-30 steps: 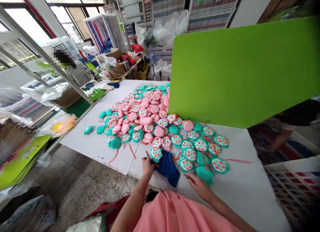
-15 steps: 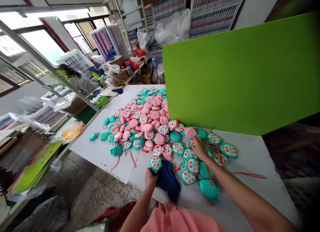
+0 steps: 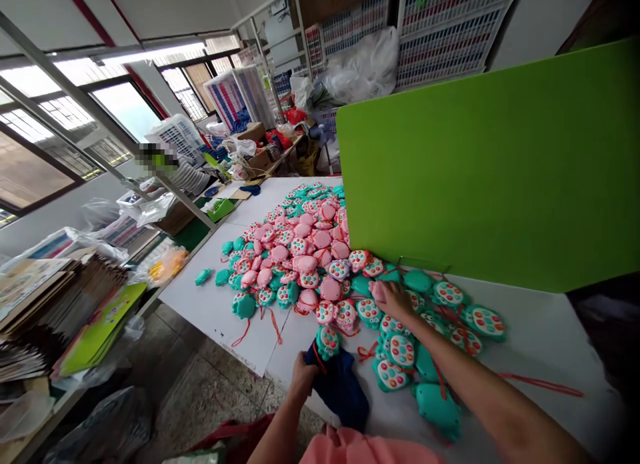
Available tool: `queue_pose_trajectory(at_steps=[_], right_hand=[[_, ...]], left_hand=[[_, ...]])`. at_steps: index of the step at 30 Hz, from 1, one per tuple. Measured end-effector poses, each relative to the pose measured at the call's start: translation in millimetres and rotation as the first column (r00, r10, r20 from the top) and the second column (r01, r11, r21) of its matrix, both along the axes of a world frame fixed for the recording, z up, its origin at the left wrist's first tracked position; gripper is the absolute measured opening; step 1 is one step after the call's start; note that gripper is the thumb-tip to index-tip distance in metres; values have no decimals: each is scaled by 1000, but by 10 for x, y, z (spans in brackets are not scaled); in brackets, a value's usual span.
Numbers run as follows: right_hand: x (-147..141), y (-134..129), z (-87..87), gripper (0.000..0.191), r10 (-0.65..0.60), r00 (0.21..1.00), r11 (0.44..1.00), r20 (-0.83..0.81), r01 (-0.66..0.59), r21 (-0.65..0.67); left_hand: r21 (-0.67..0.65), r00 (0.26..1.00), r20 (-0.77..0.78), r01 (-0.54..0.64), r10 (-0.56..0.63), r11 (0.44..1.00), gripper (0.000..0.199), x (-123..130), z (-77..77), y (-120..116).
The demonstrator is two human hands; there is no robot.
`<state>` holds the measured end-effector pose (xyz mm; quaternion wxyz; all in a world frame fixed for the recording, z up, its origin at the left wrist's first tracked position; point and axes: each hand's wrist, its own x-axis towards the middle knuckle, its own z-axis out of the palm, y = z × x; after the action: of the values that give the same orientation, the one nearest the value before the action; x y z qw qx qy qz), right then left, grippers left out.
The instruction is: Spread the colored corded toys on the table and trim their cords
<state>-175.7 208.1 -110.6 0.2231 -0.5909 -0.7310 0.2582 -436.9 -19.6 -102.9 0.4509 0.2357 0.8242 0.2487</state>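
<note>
At the near edge of the white table (image 3: 220, 331), my left hand (image 3: 301, 379) is closed on a dark blue cloth (image 3: 345, 391). A teal turtle-shaped toy (image 3: 328, 343) with a white face of coloured dots rests at the cloth's top, beside my left fingers; whether they grip it too is hard to see. My right hand (image 3: 397, 303) pinches a pink toy (image 3: 377, 291) at the pile's near right side. Teal toys with orange cords, such as one dotted toy (image 3: 393, 375), lie beneath and around my right forearm.
A big heap of pink and teal toys (image 3: 305, 264) covers the table's middle. Behind it on the right stands a tall green board (image 3: 480, 171). Stacked cardboard (image 3: 45, 297) lies at left under a metal frame. Another person (image 3: 193, 177) sits at the far left.
My right hand has taken the pink toy and drawn it left and nearer. My left hand has raised the cloth around the lower part of the teal toy. The camera view has shifted.
</note>
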Motion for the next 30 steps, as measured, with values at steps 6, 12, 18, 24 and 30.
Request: queue_pose_trajectory(at_steps=[6, 12, 18, 24, 30], right_hand=[[-320, -722, 70, 38, 168, 942, 972, -290, -208, -113], [-609, -1628, 272, 81, 218, 643, 706, -734, -624, -336], [-503, -1816, 328, 37, 141, 726, 716, -673, -545, -437], [-15, -1878, 122, 25, 446, 854, 625, -269, -512, -590], [266, -2100, 2, 28, 482, 872, 641, -78, -412, -647]], left_hand=[[216, 941, 314, -202, 128, 955, 65, 61, 460, 142], [335, 697, 716, -379, 28, 863, 58, 385, 1021, 159], [263, 502, 864, -389, -36, 883, 48, 518, 1135, 34], [98, 728, 681, -203, 83, 974, 43, 404, 480, -250], [2, 904, 408, 137, -126, 991, 29, 515, -16, -459]])
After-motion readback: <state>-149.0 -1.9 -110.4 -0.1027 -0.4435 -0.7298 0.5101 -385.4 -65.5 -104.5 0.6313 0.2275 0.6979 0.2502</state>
